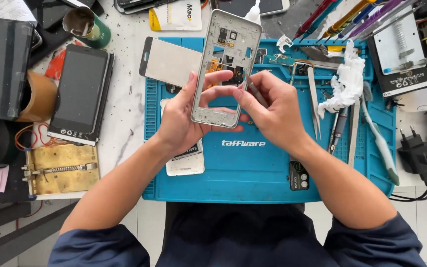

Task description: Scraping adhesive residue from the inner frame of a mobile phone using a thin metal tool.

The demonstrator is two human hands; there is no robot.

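Silver phone frame (227,64), blue mat (253,168), white tissue (348,79).

Dark phone screen (79,94) far left

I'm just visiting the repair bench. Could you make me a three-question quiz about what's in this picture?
1. True or false: the left hand holds the silver phone frame above the blue mat.
2. What lies on the mat just right of the right hand? A) tweezers B) a hammer C) a spoon
3. Fill in: the dark phone left of the mat lies with its screen facing ____.

Key
1. True.
2. A, tweezers.
3. Up.
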